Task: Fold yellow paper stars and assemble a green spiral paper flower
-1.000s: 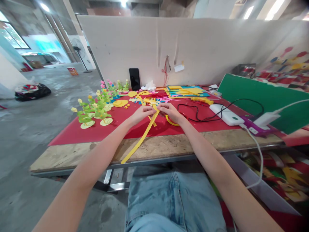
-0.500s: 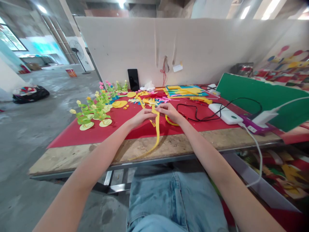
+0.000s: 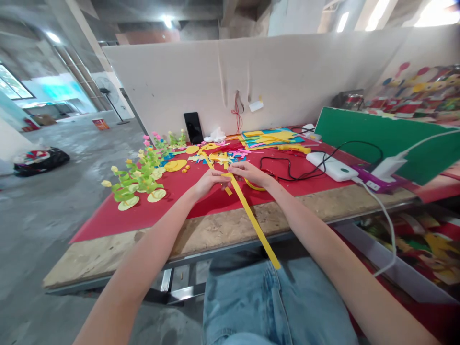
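A long yellow strip hangs from between my hands, slanting over the table edge to my jeans. My left hand is closed, pinching the strip near its upper end. Close beside it, my right hand also pinches the strip with fingertips together. The exact fold at the fingertips is too small to make out. Behind my hands lie several cut paper pieces in yellow, blue and pink. Small paper plants with green curled leaves and yellow buds stand on round bases to the left.
A red sheet covers the wooden table. A phone leans on the white panel. On the right are a yellow-handled tool, black cable, white power strip and a green board.
The free end of the yellow strip has swung from the lower left to the lower right and now lies straighter. Both hands stay together; the view has shifted slightly.
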